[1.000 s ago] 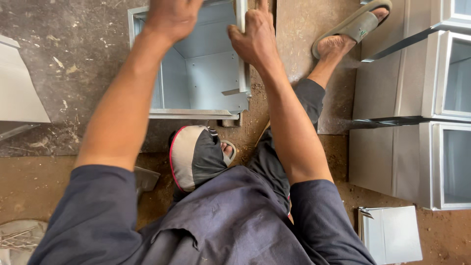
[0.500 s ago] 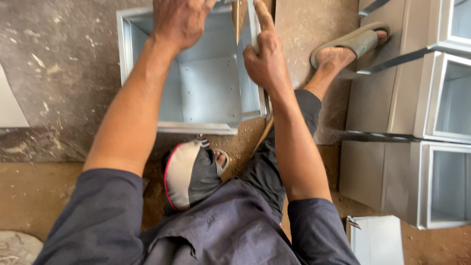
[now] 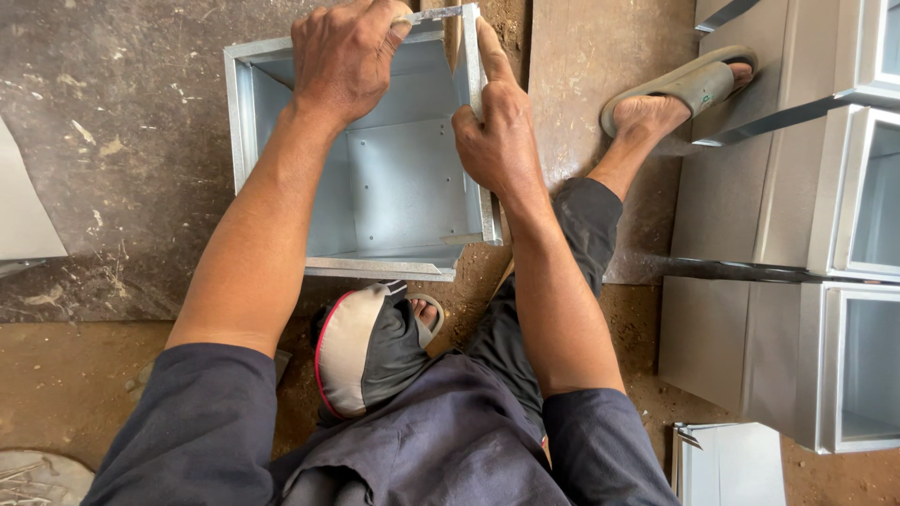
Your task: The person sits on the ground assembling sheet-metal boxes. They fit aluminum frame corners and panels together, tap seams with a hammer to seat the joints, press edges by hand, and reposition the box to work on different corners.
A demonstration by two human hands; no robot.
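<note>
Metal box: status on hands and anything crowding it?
Left hand grips far rim of open sheet-metal box. Right hand clamps right wall near corner. Finished boxes stacked to the right, clear of it.

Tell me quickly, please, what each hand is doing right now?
Left hand: closed on the far rim of the open grey sheet-metal box.
Right hand: grip closed on the box's right rim.

No package, label, sign or screen is visible near either hand; the surfaces around them show only bare metal and dusty floor, with no printed sticker or display anywhere in view.
</note>
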